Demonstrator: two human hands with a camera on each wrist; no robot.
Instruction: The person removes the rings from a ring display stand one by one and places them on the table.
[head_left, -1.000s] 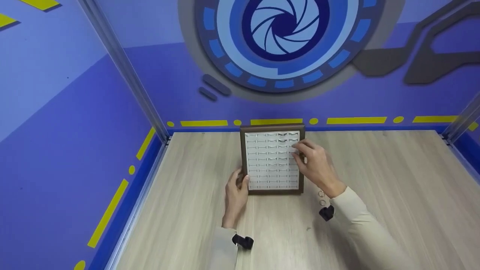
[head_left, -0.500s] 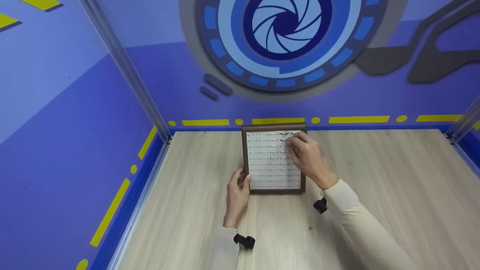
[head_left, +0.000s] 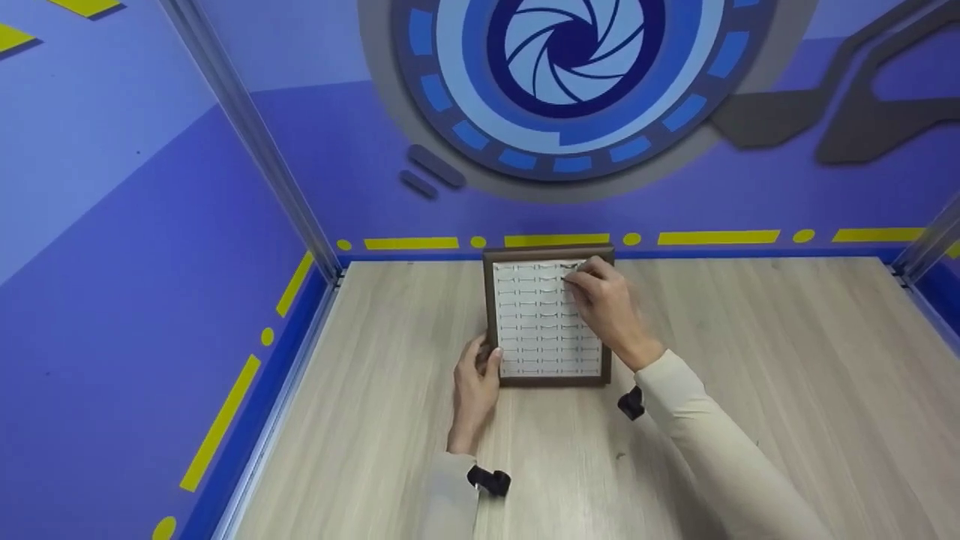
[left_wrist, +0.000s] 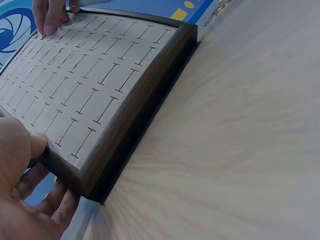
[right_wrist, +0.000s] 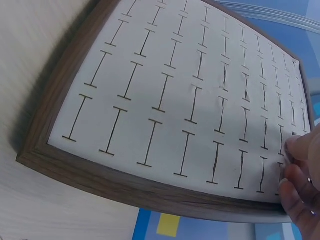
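Observation:
A ring display tray [head_left: 553,381] with a brown wooden frame and a white slotted insert stands near the back wall. My left hand [head_left: 474,394] grips its lower left edge; in the left wrist view the thumb lies over the frame and the fingers reach beneath. At the upper right slots, my right hand [head_left: 611,304] pinches a small, mostly hidden ring [right_wrist: 286,150] between thumb and fingertips. Several slots near that hand gape a little, while those lower down look flat and narrow. The fingertips cover the slot they touch.
Small shiny rings [left_wrist: 216,12] lie on the table beyond the tray's edge in the left wrist view. The pale wooden table [head_left: 787,360] spreads on both sides, bounded by a blue back wall [head_left: 300,172] and a left wall with a metal corner post.
My right hand has moved left and up across the insert, from the right-hand column to slots nearer the top. Its sleeve now hides the rings on the table. My left hand keeps its grip.

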